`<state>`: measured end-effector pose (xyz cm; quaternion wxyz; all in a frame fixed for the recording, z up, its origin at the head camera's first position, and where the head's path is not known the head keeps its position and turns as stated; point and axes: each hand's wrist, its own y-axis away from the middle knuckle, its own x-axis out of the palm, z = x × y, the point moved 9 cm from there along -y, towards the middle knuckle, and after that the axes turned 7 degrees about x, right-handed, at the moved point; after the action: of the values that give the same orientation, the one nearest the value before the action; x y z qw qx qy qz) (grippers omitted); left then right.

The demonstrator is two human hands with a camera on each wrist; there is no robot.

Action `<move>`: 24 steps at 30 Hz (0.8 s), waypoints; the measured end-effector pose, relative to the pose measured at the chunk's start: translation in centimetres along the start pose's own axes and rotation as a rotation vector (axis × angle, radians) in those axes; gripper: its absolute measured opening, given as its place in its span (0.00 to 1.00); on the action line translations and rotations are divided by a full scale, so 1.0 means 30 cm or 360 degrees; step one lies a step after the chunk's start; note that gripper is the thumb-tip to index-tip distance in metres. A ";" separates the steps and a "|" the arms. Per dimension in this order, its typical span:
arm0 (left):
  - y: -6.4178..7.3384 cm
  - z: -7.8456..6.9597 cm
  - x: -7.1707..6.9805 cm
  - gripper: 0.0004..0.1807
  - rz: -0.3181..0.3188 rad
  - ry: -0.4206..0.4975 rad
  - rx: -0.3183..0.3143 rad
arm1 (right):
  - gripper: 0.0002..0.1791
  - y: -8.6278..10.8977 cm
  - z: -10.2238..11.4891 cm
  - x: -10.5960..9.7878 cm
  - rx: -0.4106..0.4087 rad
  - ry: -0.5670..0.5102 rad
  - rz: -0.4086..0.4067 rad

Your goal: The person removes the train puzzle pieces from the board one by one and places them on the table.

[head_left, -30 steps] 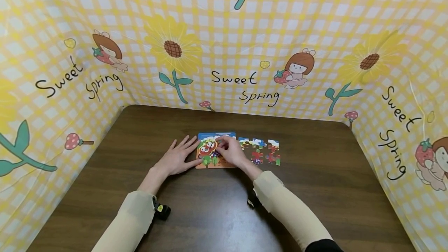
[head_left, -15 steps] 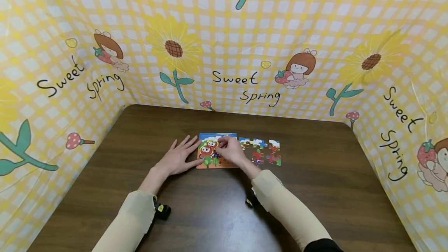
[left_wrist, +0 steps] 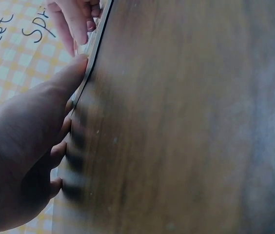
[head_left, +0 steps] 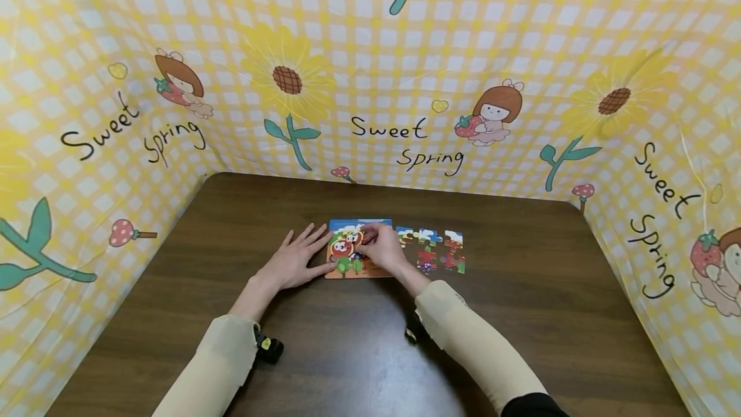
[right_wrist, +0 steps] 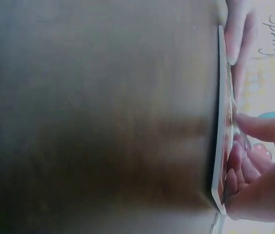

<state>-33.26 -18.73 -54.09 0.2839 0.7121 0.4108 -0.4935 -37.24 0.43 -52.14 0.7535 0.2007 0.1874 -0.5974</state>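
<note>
- Left hand (head_left: 294, 264) in the head view: fingers spread, touching the jigsaw board (head_left: 353, 223) on the surface (head_left: 341, 327); right hand (head_left: 383, 250) pinches a jigsaw piece (head_left: 363, 239) over it.
- Left wrist: thumb on the board's edge.
- Right wrist: fingers bent, at the board.

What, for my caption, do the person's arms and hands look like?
The left sleeve is pale beige; so is the right sleeve, with black material farther up. A black device with a yellowish mark sits at the left wrist; a second device, partly hidden, at the right. Left hand and right hand wear no gloves.
</note>
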 end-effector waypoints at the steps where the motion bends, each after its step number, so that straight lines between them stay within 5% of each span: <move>1: -0.001 0.000 0.000 0.47 0.0000 -0.0001 0.0002 | 0.23 0.000 -0.004 -0.007 0.0000 -0.0021 0.0000; 8: -0.004 -0.009 0.001 0.47 0.0012 0.0015 0.0011 | 0.25 0.015 -0.032 -0.059 0.0030 -0.0240 0.0058; 24: 0.018 -0.002 -0.018 0.48 0.0035 0.0016 0.0000 | 0.25 0.107 -0.150 -0.245 0.0068 -0.0328 0.0068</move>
<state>-32.87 -19.12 -53.57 0.2873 0.7190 0.4044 -0.4867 -35.88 9.53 -51.86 0.7769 0.1582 0.0918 -0.6025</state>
